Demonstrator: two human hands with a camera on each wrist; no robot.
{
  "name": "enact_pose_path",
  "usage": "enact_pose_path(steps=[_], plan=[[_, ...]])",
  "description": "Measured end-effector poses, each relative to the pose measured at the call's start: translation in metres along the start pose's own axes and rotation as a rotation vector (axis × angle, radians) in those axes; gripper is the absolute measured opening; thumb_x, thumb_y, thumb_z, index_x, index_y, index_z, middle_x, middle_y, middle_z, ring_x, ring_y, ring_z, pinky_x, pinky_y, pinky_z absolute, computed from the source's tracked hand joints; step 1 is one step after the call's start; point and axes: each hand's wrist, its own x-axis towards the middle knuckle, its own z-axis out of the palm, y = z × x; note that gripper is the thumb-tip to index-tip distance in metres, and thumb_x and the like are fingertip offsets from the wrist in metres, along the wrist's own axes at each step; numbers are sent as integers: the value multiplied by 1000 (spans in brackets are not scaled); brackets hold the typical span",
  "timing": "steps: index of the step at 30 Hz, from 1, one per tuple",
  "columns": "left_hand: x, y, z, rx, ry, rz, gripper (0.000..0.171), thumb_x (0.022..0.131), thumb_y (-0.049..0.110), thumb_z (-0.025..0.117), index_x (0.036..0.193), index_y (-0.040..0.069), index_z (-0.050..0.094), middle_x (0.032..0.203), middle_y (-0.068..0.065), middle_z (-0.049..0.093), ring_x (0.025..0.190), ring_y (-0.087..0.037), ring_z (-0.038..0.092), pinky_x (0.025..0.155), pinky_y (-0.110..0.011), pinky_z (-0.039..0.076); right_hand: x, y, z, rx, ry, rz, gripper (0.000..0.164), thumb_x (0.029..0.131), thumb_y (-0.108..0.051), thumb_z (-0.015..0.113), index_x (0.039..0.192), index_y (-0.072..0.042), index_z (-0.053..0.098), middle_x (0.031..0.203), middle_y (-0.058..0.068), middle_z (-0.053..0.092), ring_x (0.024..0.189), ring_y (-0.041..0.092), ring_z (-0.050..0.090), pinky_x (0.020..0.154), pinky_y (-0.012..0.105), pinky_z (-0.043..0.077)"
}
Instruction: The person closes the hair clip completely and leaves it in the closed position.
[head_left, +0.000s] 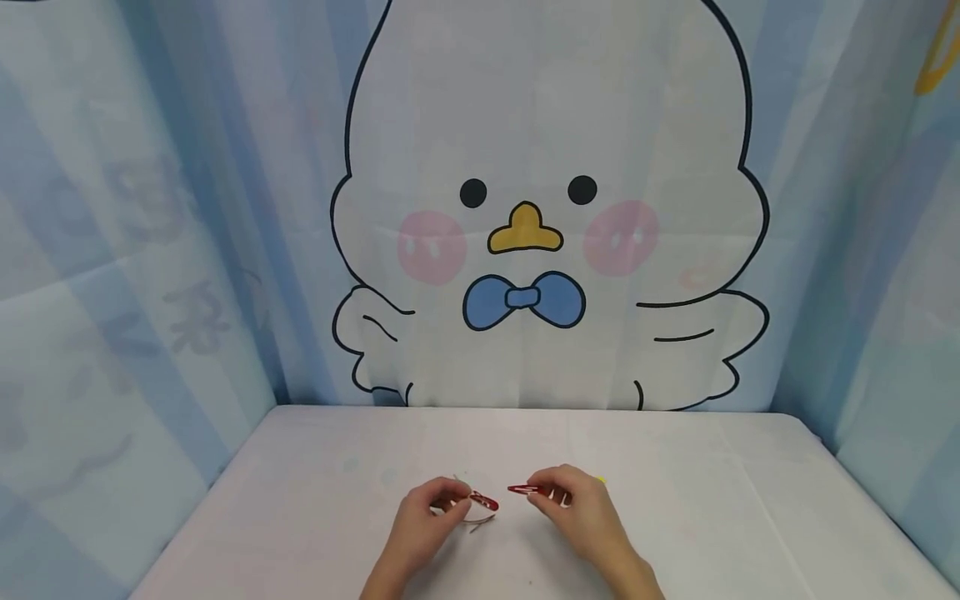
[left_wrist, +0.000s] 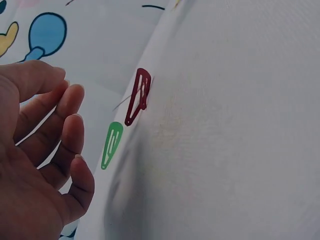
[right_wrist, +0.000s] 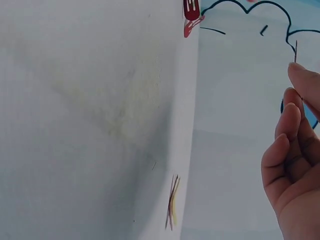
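Observation:
In the head view my right hand (head_left: 581, 508) pinches a red snap hair clip (head_left: 521, 489) between thumb and forefinger. The right wrist view shows that clip (right_wrist: 296, 51) edge-on, above my right fingertips. Opposite it, my left hand (head_left: 427, 521) hovers with loosely curled fingers, and nothing shows between its thumb and forefinger. Just beyond those fingertips lies another red hair clip (head_left: 485, 501). In the left wrist view, dark red clips (left_wrist: 132, 102) seem to overlap there, and a green hair clip (left_wrist: 112, 145) lies beside them. My left hand mostly hides the green one in the head view.
Thin brown strands (head_left: 480, 521), perhaps hairpins, show near my left hand. A small bundle of thin brown and yellow pieces (right_wrist: 172, 202) lies on the white-covered table (head_left: 712, 500). Beyond its back edge hangs a curtain (head_left: 540, 108) with a cartoon bird.

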Motion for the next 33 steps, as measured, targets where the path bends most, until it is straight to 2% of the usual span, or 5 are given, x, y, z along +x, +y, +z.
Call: enact_pose_path(steps=[5, 12, 19, 24, 33], plan=[[1, -6, -3, -14, -41, -7, 11, 89, 10, 75, 99, 6, 72, 98, 0, 68, 83, -16, 59, 70, -25, 48, 1, 7, -6, 1, 1, 4, 22, 78, -1, 84, 89, -18, 75, 76, -16, 60, 64, 3, 50, 56, 23, 44], [5, -8, -7, 6, -86, -72, 11, 89, 10, 74, 100, 7, 72, 97, 1, 67, 84, -17, 57, 71, -28, 48, 2, 15, -16, -25, -9, 42, 20, 79, -2, 84, 88, -17, 75, 76, -14, 60, 64, 3, 50, 58, 23, 44], [8, -9, -11, 28, -161, -115, 13, 90, 9, 74, 102, 6, 71, 93, 1, 65, 83, -19, 56, 68, -28, 48, 1, 21, -25, -57, -25, 150, 20, 79, -4, 85, 86, -19, 74, 76, -13, 59, 66, 4, 50, 61, 24, 45], [11, -10, -14, 75, -211, -118, 14, 89, 10, 75, 102, 7, 71, 91, 1, 64, 80, -19, 55, 65, -28, 48, 0, 28, -30, -90, -50, 221, 21, 79, -4, 85, 85, -21, 74, 76, -13, 58, 69, 6, 50, 65, 25, 44], [16, -12, -14, 195, -272, -109, 13, 85, 10, 79, 96, 12, 71, 85, 4, 61, 77, -17, 53, 66, -28, 45, 0, 44, -44, -161, -113, 344, 19, 80, -6, 84, 87, -21, 74, 76, -8, 56, 69, 11, 50, 63, 26, 42]])
